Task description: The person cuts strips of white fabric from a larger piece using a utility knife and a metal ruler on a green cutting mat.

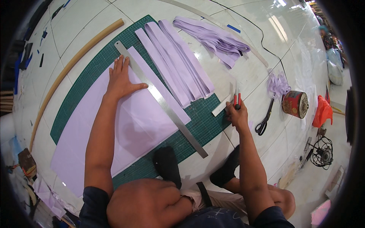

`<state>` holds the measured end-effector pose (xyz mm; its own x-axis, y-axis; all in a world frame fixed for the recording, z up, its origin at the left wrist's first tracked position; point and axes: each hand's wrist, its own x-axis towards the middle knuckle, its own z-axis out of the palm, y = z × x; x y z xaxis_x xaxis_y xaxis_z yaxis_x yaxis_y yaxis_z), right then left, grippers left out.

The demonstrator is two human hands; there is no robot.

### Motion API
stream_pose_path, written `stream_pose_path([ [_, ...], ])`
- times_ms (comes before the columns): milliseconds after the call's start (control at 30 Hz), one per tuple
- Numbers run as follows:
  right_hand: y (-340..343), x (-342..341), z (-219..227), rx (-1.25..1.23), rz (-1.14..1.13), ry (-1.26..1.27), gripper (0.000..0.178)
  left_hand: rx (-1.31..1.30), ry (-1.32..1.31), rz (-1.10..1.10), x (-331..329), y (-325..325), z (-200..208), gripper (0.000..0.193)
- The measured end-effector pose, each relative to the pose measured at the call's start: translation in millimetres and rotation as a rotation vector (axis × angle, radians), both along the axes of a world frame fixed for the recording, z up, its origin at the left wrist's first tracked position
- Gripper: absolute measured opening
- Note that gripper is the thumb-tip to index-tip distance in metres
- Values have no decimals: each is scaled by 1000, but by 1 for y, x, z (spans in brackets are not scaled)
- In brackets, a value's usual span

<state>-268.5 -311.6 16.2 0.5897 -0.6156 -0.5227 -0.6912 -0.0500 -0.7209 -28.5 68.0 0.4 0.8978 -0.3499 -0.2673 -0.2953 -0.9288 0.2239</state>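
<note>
My left hand (pixel 122 81) lies flat with fingers spread, pressing on a lilac fabric sheet (pixel 91 114) and the edge of a long steel ruler (pixel 163 102). The ruler runs slantwise over the fabric, leaving a strip of it on the far right side. Both rest on a green cutting mat (pixel 201 131). My right hand (pixel 237 114) is closed round a small tool with red arms and a dark round part (pixel 237 102); its exact kind is unclear. Beside those fingertips, at the mat's right edge, is a short whitish flat strip (pixel 220 108); whether they touch it is unclear.
Folded lilac strips (pixel 175 60) lie on the mat, and a lilac bundle (pixel 213 38) lies beyond it. Black scissors (pixel 266 119), a red tin (pixel 294 103) and a red plastic bag (pixel 323 111) sit rightward. A curved tan pole (pixel 72 60) borders the left; a black cable (pixel 262 34) crosses the tiles.
</note>
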Motion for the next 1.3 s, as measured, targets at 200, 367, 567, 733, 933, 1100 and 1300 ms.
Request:
stream_pose_path([
  [200, 4, -2, 1, 56, -5, -108, 44, 7, 18, 4, 1, -2, 2, 137],
  [367, 36, -10, 1, 242, -28, -259, 43, 17, -28, -44, 2, 1, -4, 138],
  [567, 77, -3, -15, 193, 74, -137, 44, 25, -4, -13, 1, -2, 2, 137],
  [733, 81, -2, -22, 111, 91, -115, 46, 15, -9, -8, 1, -3, 1, 137],
  [933, 78, -1, -24, 87, 138, -95, 44, 21, 2, -1, -1, -7, 4, 137],
  [1100, 78, 2, -17, 124, 119, -91, 43, 11, 3, -3, -1, -7, 2, 137],
  [1300, 89, 18, 6, 91, 91, -232, 42, -35, -138, 10, -4, 2, -11, 110],
])
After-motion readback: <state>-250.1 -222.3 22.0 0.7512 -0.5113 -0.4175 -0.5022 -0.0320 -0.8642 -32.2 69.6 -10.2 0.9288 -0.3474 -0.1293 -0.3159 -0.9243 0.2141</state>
